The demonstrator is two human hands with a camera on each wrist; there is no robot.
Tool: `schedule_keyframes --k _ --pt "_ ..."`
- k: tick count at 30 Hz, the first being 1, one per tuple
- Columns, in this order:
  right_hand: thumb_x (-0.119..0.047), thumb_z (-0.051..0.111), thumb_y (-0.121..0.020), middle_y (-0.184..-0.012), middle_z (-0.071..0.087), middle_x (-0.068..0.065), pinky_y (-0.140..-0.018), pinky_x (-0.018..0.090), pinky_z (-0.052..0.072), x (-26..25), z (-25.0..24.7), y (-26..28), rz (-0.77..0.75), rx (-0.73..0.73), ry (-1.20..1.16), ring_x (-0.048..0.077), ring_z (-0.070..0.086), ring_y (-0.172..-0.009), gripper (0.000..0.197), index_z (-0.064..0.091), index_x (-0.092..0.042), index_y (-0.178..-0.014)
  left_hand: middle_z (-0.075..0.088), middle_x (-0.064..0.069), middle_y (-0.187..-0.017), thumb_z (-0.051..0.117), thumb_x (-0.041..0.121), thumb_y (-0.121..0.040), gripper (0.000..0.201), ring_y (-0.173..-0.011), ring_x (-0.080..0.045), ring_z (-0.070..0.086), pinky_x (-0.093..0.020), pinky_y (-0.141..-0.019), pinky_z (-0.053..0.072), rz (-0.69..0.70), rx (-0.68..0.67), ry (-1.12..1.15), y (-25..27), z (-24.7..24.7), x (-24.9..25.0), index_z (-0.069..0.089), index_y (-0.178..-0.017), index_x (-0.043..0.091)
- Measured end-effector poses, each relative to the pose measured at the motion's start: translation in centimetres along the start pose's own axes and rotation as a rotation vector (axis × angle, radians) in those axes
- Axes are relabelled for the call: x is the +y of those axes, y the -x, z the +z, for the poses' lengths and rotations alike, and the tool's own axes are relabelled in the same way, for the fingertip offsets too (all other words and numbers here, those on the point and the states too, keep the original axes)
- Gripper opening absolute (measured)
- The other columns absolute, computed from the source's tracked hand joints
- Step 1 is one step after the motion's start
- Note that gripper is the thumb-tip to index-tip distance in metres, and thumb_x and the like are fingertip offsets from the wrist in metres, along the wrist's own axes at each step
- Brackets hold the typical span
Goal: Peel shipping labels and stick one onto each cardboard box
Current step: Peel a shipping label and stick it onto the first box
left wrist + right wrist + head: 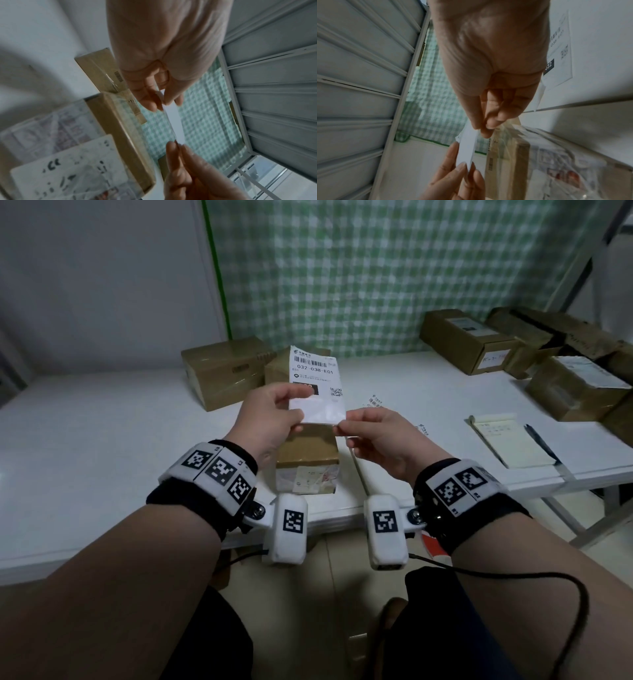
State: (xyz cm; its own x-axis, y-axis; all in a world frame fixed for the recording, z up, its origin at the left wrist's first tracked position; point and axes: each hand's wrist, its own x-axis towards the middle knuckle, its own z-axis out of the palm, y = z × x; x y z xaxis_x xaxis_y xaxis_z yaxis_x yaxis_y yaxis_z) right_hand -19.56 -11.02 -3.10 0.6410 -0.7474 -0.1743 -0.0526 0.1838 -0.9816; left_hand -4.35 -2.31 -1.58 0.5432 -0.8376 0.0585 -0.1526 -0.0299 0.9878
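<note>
I hold the shipping label (317, 385) upright above the nearest cardboard box (308, 460), my left hand (270, 419) and right hand (380, 440) pinching its lower corners. It's thin, floppy paper; best gripped at edges.

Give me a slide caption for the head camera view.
Both hands, left hand and right hand, pinch a shipping label above a cardboard box.

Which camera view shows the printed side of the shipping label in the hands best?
The head view: the shipping label faces the camera, with its barcode and code readable, pinched by the left hand and the right hand. Both wrist views show it nearly edge-on, as a narrow white strip.
</note>
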Motion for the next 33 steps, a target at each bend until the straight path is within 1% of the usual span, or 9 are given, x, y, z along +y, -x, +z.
schedule_keyframes --k 3,8,14,19,23,25,27,29,33 --pt "0.000 0.061 -0.086 -0.071 0.068 0.001 -0.048 0.015 0.046 0.3 0.4 -0.1 0.001 -0.002 0.045 0.008 0.054 -0.052 0.019 0.060 -0.016 -0.076 0.062 0.000 -0.113 0.053 -0.015 -0.083 0.046 -0.085 -0.019 0.065 -0.029 -0.070 0.056 0.005 0.006 0.003 -0.1 -0.3 -0.8 0.064 -0.099 0.026" --pt "-0.002 0.063 -0.085 -0.075 0.064 0.003 -0.049 0.014 0.046 0.7 0.6 -0.4 0.005 0.006 0.090 0.009 0.054 -0.057 0.015 0.060 -0.016 -0.080 0.065 0.001 -0.108 0.053 -0.018 -0.080 0.059 -0.088 -0.019 0.064 -0.030 -0.067 0.053 0.024 0.020 0.041 0.0 -0.5 -1.4 0.051 -0.119 0.026" --pt "-0.006 0.063 -0.087 -0.075 0.064 0.003 -0.055 0.017 0.045 1.1 0.8 -0.4 0.008 0.004 0.108 0.010 0.054 -0.061 0.018 0.059 -0.018 -0.074 0.063 0.006 -0.102 0.053 -0.017 -0.079 0.058 -0.086 -0.016 0.063 -0.027 -0.065 0.048 0.038 0.048 0.012 -0.2 -0.7 -2.1 0.052 -0.119 0.024" --pt "-0.010 0.065 -0.086 -0.074 0.060 -0.004 -0.064 0.022 0.042 1.0 1.1 -0.4 -0.029 0.010 0.168 0.008 0.051 -0.066 0.019 0.059 -0.021 -0.072 0.058 -0.007 -0.122 0.061 -0.006 -0.079 0.046 -0.101 -0.023 0.062 -0.027 -0.072 0.052 0.054 0.060 -0.161 -0.4 -0.7 -2.5 0.061 -0.100 0.035" --pt "-0.010 0.065 -0.086 -0.074 0.060 -0.008 -0.067 0.024 0.040 0.9 1.5 -0.5 -0.067 0.026 0.173 0.005 0.053 -0.070 0.019 0.059 -0.021 -0.072 0.049 0.001 -0.123 0.071 0.019 -0.079 0.024 -0.123 -0.022 0.042 -0.039 -0.106 0.034 0.150 0.008 -0.475 0.0 -0.7 -2.1 0.066 -0.090 0.040" --pt "-0.010 0.064 -0.087 -0.078 0.061 -0.006 -0.067 0.022 0.040 0.7 1.7 -0.5 -0.094 0.018 0.178 0.005 0.055 -0.074 0.018 0.059 -0.020 -0.074 0.055 0.008 -0.111 0.073 0.032 -0.075 0.018 -0.122 -0.024 0.042 -0.045 -0.106 0.032 0.213 -0.039 -0.532 0.3 -0.5 -1.6 0.065 -0.082 0.046" --pt "-0.007 0.063 -0.087 -0.076 0.061 -0.004 -0.062 0.014 0.042 0.5 2.0 -0.4 -0.131 0.018 0.165 -0.001 0.058 -0.068 0.017 0.060 -0.018 -0.073 0.059 0.013 -0.104 0.071 0.042 -0.072 0.016 -0.121 -0.023 0.042 -0.047 -0.104 0.032 0.266 -0.045 -0.619 0.4 -0.3 -1.2 0.060 -0.077 0.052" --pt "-0.005 0.063 -0.087 -0.073 0.060 -0.003 -0.053 0.005 0.041 0.4 2.2 -0.4 -0.173 0.030 0.145 -0.010 0.056 -0.055 0.017 0.060 -0.014 -0.073 0.062 0.012 -0.105 0.071 0.041 -0.074 0.014 -0.122 -0.021 0.039 -0.046 -0.104 0.029 0.306 -0.009 -0.661 0.4 0.0 -0.9 0.064 -0.082 0.048" --pt "-0.005 0.065 -0.085 -0.072 0.061 -0.003 -0.051 0.002 0.039 0.2 2.3 -0.4 -0.214 0.068 0.179 -0.011 0.055 -0.051 0.015 0.062 -0.013 -0.073 0.065 0.008 -0.106 0.072 0.033 -0.077 0.012 -0.121 -0.022 0.038 -0.047 -0.104 0.028 0.372 0.042 -0.681 0.2 0.1 -0.6 0.071 -0.089 0.037"
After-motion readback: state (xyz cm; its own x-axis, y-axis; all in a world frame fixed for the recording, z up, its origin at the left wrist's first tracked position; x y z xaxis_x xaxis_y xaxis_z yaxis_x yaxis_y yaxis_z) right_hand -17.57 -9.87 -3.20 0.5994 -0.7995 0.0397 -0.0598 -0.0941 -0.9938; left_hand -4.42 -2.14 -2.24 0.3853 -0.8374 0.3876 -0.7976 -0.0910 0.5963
